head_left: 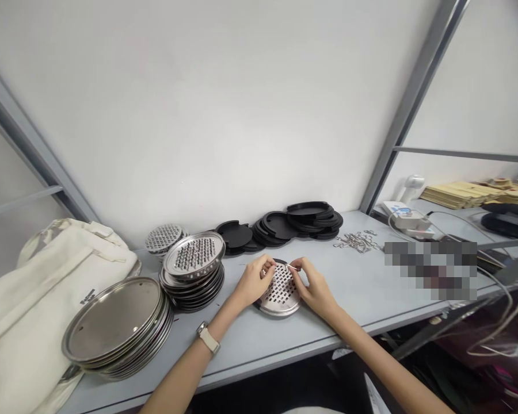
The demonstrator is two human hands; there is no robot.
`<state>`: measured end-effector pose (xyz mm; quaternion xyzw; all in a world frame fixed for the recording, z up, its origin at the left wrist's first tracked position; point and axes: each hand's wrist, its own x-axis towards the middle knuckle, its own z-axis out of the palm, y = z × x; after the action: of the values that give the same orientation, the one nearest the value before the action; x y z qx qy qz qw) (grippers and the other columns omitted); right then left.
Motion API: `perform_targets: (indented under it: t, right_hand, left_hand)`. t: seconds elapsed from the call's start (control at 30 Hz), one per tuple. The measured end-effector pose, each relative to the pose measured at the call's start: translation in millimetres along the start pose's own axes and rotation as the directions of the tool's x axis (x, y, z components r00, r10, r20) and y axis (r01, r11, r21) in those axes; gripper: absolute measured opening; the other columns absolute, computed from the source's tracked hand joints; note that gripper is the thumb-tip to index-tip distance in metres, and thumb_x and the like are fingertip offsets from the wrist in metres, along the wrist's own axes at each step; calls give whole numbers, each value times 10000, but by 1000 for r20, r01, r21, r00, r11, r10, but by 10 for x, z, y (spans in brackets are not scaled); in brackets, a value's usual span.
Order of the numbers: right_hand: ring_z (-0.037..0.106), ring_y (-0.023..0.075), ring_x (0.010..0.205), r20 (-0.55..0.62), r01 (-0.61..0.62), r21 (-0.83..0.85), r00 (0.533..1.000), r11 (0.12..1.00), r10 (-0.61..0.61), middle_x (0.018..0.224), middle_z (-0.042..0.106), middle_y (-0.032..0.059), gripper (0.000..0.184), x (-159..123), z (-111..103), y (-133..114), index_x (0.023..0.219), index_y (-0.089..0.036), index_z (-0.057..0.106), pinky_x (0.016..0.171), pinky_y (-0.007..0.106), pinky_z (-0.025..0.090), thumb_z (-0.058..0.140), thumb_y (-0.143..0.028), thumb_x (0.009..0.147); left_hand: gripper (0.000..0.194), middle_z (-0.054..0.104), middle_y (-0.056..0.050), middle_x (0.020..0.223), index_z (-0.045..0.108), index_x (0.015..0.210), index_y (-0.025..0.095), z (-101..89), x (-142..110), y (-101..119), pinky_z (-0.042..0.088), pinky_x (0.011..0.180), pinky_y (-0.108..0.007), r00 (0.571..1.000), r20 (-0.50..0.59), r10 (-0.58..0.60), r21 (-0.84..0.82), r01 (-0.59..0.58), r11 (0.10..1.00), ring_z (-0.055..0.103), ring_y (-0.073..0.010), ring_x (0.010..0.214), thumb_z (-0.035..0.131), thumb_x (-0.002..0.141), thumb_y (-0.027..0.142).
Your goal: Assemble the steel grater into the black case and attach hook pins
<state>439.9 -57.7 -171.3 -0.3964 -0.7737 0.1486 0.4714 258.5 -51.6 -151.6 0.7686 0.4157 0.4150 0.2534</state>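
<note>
A round metal grater disc (281, 290) with rows of slots lies flat on the grey table, between my two hands. My left hand (255, 280) is at its far left rim, thumb and fingertips pinched together; what they grip is too small to tell. On the other side, my right hand (314, 286) pinches a thin metal wire clip (292, 267) over the disc's far edge. A loose pile of similar metal wire clips (357, 242) lies further back to the right. Left of the disc stands a stack of grater discs (195, 256).
Flat round metal plates (114, 319) are stacked at the front left, beside a cream cloth bag (38, 293). Black round holders (278, 225) lie overlapping along the wall. Cables, a white box (402, 215) and yellowish flat pieces (453, 194) are at the right, near a metal frame post (408, 115).
</note>
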Motion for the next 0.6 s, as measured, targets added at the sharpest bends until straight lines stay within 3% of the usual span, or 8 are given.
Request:
perform_targets:
  t: [0.13,0.27,0.33,0.47,0.6]
  right_hand:
    - [540,197,808,-65,-86,9,994,996,86,866,552,58,124,1,5,14,931,-213,447,759,334,428,373,-312,931]
    - [562,201,818,-94,-220,52,970,974,224,872,569,57,160,18,3,78,899,-220,402,746,340,436,318,-349,945]
    - [575,202,841,-73,-288,77,953,955,293,884,575,53,165,23,-1,118,887,-226,380,753,344,439,301,-357,948]
    - [573,192,768,5,-324,65,946,944,325,827,569,28,176,19,8,168,866,-232,375,714,340,445,294,-368,944]
    - [534,184,685,-18,-273,29,962,961,274,741,542,11,189,15,23,196,826,-231,394,659,326,445,313,-365,933]
  left_hand:
    - [173,586,-44,957,554,964,197,-63,-30,101,416,875,-337,990,110,93,70,-101,992,538,-192,949,538,838,315]
    - [805,451,-93,1257,435,1257,254,-132,-75,167,297,1026,-436,920,364,145,148,-210,966,371,-287,1202,767,565,496]
    - [986,359,-106,1351,349,1339,262,-140,-94,162,242,1061,-463,885,443,141,204,-253,946,283,-315,1267,780,498,542]
    - [1027,291,-117,1403,298,1378,240,-119,-110,118,196,1082,-479,872,471,131,310,-303,901,223,-328,1299,739,523,598]
    - [1012,310,-119,1392,309,1370,233,-104,-105,100,203,1082,-467,879,456,138,336,-314,888,240,-325,1293,736,529,599]
